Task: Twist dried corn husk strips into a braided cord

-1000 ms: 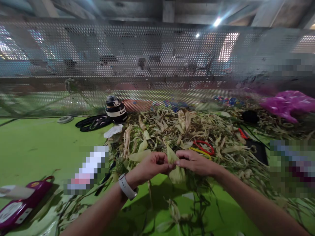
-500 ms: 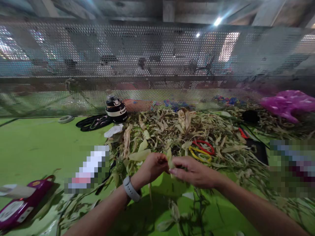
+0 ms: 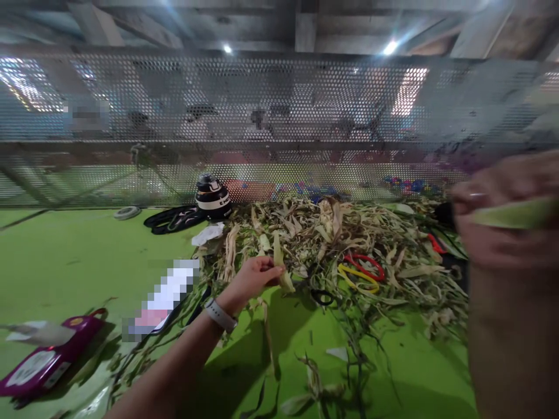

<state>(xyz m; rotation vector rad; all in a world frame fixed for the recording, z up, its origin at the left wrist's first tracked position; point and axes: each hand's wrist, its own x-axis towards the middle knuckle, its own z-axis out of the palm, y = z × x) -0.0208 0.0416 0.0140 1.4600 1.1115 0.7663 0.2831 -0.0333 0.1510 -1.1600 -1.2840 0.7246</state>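
My left hand point(image 3: 257, 276), with a pale watch on its wrist, pinches an upright light green husk leaf point(image 3: 279, 262) at the near edge of the husk pile point(image 3: 301, 224). Raised at the far right and close to the camera, my right hand point(image 3: 502, 209) is blurred, its fingers wrapped round a pale green leaf piece point(image 3: 515, 214). Red scissor-like loops point(image 3: 367, 266) and yellow loops point(image 3: 358, 278) lie on the pile, right of my left hand. A black ring point(image 3: 323, 297) sits just in front of them.
On the green table point(image 3: 87, 250) are a black bottle point(image 3: 213, 196), a black strap point(image 3: 174, 219), white tissue point(image 3: 208, 234), a pixelated phone-like object point(image 3: 163, 299) and a magenta device point(image 3: 52, 355). Behind stands a perforated metal screen point(image 3: 262, 81), with people beyond it.
My hands have parted. The right hand has swung up and right, close to the camera, with a leaf piece; the left has moved slightly left, still pinching a leaf. The black ring now shows.
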